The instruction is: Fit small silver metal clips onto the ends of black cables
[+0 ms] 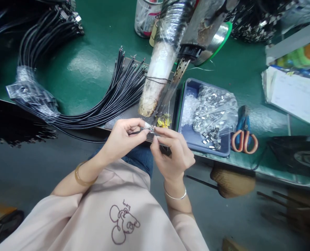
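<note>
My left hand (123, 137) pinches a black cable (134, 132) close to its end, between thumb and index finger. A white wrap covers the index fingertip. At the cable's end sits a small metal connector (152, 129). My right hand (174, 148) is closed from the other side, index fingertip at the connector and thumb just below; the exact grip is partly hidden. Right above the fingers hang a plastic-wrapped white tube (157, 69) and a stained metal rod (174, 83). To the left lies a bundle of black cables (100, 109) with bare wire ends.
A blue tray (224, 152) on the right holds a bag of small metal parts (215, 108) and clear pieces (190, 106). Beside it lie orange-handled scissors (245, 139). Yellow scraps (164, 121) are behind my fingers. A tub (146, 19) and papers (292, 94) stand farther back.
</note>
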`<state>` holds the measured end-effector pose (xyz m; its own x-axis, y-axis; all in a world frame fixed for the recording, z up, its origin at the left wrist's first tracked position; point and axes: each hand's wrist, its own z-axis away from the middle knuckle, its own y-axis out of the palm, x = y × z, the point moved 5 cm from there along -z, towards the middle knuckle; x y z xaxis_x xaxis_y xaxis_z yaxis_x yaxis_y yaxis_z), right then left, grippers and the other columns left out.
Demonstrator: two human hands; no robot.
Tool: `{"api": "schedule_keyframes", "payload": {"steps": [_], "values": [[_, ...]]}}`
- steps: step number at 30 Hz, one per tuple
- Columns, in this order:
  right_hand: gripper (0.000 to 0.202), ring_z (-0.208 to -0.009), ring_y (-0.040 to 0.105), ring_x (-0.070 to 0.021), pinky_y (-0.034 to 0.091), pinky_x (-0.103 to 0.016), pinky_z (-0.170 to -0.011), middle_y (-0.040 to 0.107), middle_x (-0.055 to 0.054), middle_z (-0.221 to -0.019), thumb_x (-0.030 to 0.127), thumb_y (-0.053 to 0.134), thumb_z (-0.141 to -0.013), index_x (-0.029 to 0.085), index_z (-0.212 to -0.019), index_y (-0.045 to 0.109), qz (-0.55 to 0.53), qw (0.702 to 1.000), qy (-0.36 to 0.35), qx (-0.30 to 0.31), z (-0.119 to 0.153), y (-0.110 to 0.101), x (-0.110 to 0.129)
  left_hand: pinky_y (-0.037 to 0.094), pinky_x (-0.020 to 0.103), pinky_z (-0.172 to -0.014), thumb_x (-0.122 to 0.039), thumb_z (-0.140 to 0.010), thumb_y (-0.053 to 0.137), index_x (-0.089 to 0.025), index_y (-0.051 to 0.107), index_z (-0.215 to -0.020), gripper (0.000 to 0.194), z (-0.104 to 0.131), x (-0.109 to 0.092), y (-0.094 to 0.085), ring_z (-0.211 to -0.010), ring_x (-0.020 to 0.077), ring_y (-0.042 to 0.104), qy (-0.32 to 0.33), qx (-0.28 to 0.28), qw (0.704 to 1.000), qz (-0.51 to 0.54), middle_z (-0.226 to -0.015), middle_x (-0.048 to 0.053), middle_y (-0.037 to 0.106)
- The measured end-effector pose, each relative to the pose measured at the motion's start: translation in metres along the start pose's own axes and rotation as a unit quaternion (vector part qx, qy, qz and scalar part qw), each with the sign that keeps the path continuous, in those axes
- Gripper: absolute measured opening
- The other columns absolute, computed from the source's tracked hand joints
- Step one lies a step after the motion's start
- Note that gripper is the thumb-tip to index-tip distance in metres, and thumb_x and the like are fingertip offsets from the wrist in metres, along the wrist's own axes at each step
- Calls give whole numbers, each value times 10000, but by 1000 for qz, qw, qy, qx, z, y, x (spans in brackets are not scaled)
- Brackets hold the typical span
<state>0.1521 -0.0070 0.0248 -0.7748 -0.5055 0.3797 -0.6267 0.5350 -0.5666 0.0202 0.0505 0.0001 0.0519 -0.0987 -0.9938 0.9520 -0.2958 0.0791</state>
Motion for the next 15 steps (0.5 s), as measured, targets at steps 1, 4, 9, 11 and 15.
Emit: {"api": "schedule_keyframes", "payload": {"steps": [1,4,9,11,15], "values": [[188,-843,775,-154,642,-267,-761,797,-48,-946,64,682,-876,234,-887,601,-3,1000,2,-3,0,-1,-1,228,220,-461,-234,-785,669,-138,662,-720,116,1,0,1,-496,64,300,0,4,1000,3,-536,-67,397],[159,-867,776,-160,637,-282,-786,796,-39,-943,84,678,-895,225,-936,616,-7,1000,22,-10,-1,-3,-4,255,219,-476,-215,-793,678,-140,669,-722,103,3,-3,4,-504,64,327,8,20,1000,-4,-555,-58,448],[167,-842,774,-154,630,-274,-766,794,-15,-915,83,685,-899,237,-934,630,4,999,32,-8,-1,-4,-4,250,222,-478,-206,-811,652,-141,658,-720,112,5,-4,5,-504,67,301,17,11,1000,-12,-538,-66,402],[184,-847,773,-150,630,-265,-775,797,-22,-930,65,690,-887,236,-930,636,4,1000,21,-6,0,-2,-2,239,226,-477,-229,-811,648,-137,660,-736,119,5,-2,3,-504,69,299,10,0,1000,-17,-534,-68,378],[190,-869,771,-149,628,-254,-806,798,-28,-948,55,703,-871,232,-922,653,1,1000,18,-6,0,3,-4,251,227,-490,-249,-791,654,-139,657,-740,122,3,2,1,-505,70,309,3,-23,999,-32,-534,-68,367]]}}
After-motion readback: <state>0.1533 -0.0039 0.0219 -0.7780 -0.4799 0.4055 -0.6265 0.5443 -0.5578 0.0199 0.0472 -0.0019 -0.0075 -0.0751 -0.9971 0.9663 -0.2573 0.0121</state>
